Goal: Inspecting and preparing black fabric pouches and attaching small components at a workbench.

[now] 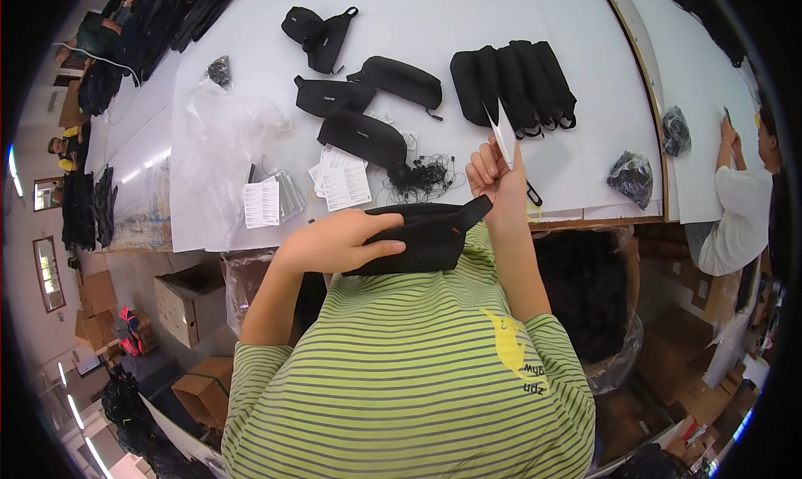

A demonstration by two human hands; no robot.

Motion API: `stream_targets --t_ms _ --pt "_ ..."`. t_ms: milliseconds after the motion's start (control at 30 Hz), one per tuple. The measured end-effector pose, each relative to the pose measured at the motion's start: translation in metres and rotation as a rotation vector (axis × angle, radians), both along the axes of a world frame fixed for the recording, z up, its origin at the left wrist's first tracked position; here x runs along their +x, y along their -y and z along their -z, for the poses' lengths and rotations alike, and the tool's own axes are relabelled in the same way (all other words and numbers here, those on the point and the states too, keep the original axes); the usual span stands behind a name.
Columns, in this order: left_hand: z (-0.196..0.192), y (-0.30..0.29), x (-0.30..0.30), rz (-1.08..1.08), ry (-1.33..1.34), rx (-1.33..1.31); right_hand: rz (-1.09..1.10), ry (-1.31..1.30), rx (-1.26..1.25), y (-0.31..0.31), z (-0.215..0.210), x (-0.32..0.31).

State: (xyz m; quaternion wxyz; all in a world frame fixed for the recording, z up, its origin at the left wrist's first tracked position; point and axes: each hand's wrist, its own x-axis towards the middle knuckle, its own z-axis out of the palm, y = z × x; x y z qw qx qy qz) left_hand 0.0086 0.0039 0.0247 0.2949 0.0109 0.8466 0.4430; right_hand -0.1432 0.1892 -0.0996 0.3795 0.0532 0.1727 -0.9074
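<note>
Before the white worktable (543, 11), the left hand (334, 241) is clamping a black oblong fabric pouch (430, 241), its long axis running toward the right hand (497, 174), which is gripping pointed silvery scissors (505, 141).

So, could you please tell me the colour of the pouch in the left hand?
The pouch is black; head view.

Blk pouch (426, 243); wht tbl (409, 15); yel-grn shirt (393, 362), dk gry stripes.

Worn on the head, the fisheye looks down from close above: shirt (409, 354) at 6 o'clock, table (560, 11) toward 12.
</note>
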Motion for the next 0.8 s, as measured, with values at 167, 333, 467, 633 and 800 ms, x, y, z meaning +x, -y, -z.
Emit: stream_targets --t_ms 167,333,467,633,800 --pt "-0.005 0.001 0.003 -0.002 0.007 -0.020 0.215 -0.052 0.429 0.014 -0.001 -0.005" --pt "-0.004 0.005 0.009 -0.138 -0.016 -0.015 0.479 -0.304 0.748 0.006 0.007 -0.021" --pt "0.001 0.000 0.005 -0.158 -0.247 -0.235 0.269 -0.594 0.824 -0.011 -0.019 -0.024" --pt "0.023 -0.019 -0.006 -0.126 -0.512 -0.234 -0.280 -1.380 1.163 -0.003 -0.090 0.002" --pt "0.039 -0.021 -0.016 -0.126 -0.809 -0.177 -0.759 -1.767 1.230 -0.011 -0.075 0.012"
